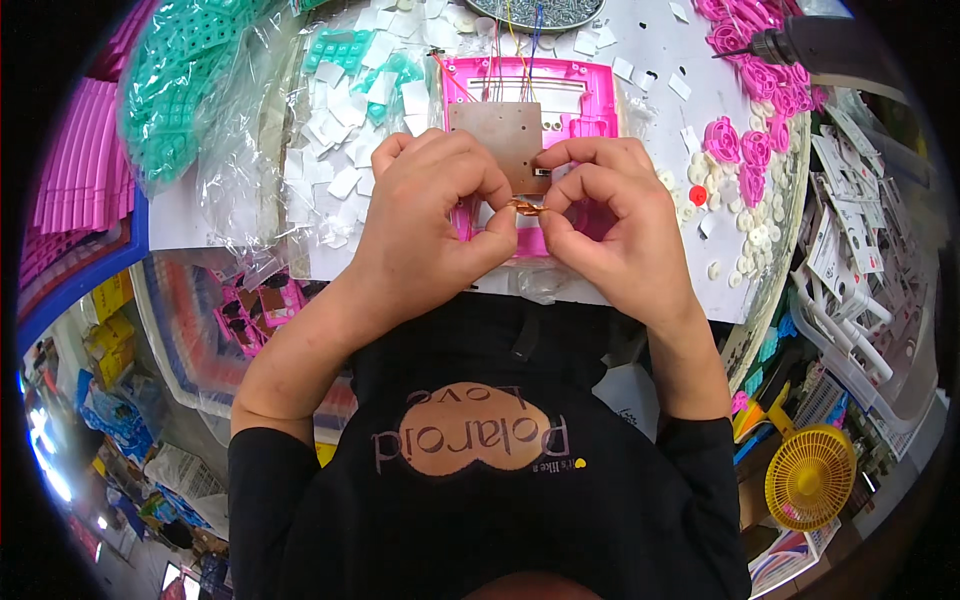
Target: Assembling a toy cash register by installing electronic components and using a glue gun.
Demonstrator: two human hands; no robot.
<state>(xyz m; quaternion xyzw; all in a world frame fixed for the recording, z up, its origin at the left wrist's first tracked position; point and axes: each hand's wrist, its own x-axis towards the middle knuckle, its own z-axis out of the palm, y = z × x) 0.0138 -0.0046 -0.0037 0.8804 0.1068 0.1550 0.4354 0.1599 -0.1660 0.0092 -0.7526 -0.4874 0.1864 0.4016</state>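
Note:
My left hand (430, 205) and my right hand (625, 215) meet over the near end of a pink plastic housing (598, 85). Between their fingertips they pinch a small copper-coloured piece (527, 208), thin and shiny; its exact kind is too small to make out. A flat brown circuit board (490, 125) lies on the housing just beyond the fingers, with a small metal-and-black component (541, 172) at its right edge. My right index finger reaches to that edge. Thin red, yellow and blue wires (535, 45) run up from the housing's far side. My fingers hide part of its near end.
A round tray of screws (550, 12) stands at the far edge. An electric screwdriver (800, 45) juts in at upper right, above pink parts (755, 150) and white round pieces (760, 230). White squares (330, 125) and bagged green parts (175, 90) lie left.

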